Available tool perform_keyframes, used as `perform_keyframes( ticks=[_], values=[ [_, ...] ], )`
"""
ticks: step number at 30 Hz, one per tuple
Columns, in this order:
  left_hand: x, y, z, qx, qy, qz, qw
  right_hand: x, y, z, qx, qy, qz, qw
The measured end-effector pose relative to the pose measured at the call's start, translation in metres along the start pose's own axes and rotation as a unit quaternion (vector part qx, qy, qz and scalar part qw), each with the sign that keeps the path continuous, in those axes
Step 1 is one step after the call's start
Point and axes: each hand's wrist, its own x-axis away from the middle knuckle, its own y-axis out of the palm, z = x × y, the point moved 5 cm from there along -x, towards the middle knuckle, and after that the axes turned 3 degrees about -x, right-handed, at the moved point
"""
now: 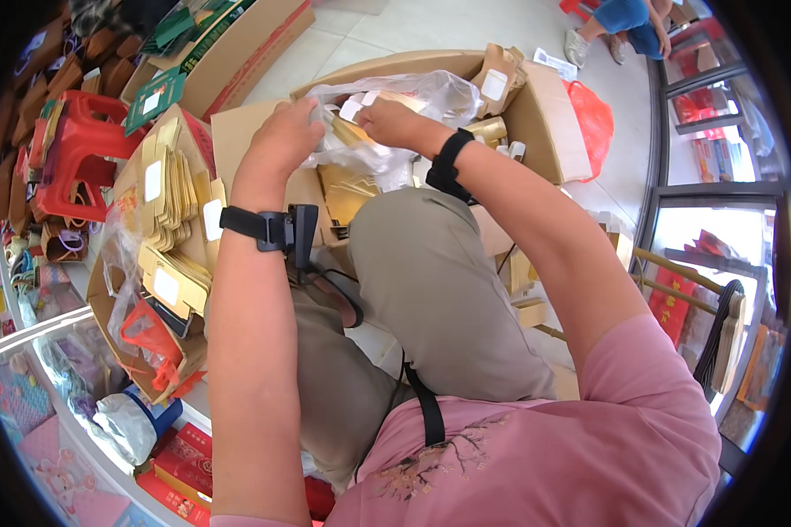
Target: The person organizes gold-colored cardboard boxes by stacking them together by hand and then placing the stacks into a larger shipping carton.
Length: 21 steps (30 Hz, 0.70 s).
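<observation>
A clear plastic bag (428, 89) lies open inside a large cardboard box (547, 125) in front of my knees. My left hand (289, 135) pinches the bag's left edge, with its fingers curled around the film. Inside the bag, my right hand (392, 124) has bent fingers beside a gold carton with white flaps (352, 109). Its fingertips are partly hidden, so whether it grips the carton is unclear. Below the bag in the same box sits a shiny gold box (346, 191). Toward the right lie a gold cylinder (488, 130) and folded gold cartons (498, 79).
At left, another cardboard box (191, 365) holds stacks of flat gold cartons (168, 197) and a red plastic bag (148, 332). Beyond it stands a red plastic stool (86, 151). Glass shelving (718, 191) borders the right. Another person's legs (600, 33) show at the far right.
</observation>
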Motion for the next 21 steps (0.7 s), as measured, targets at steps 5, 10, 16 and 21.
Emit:
perform_keyframes(
  ticks=[5, 10, 16, 21],
  values=[
    [0.005, -0.003, 0.006, 0.005, -0.002, 0.018, 1.0, -0.009, 0.047, 0.028, 0.045, 0.064, -0.014, 0.997],
    [0.011, -0.008, 0.003, -0.02, -0.022, -0.025, 0.999, -0.001, 0.062, 0.007, 0.064, 0.133, -0.031, 0.989],
    [0.009, -0.007, 0.004, -0.021, -0.016, -0.03, 0.999, 0.002, 0.064, 0.003, 0.128, 0.165, -0.069, 0.976],
    [0.008, -0.008, -0.001, -0.023, -0.022, -0.028, 0.999, -0.002, 0.066, 0.014, 0.129, 0.159, -0.041, 0.978]
  ],
)
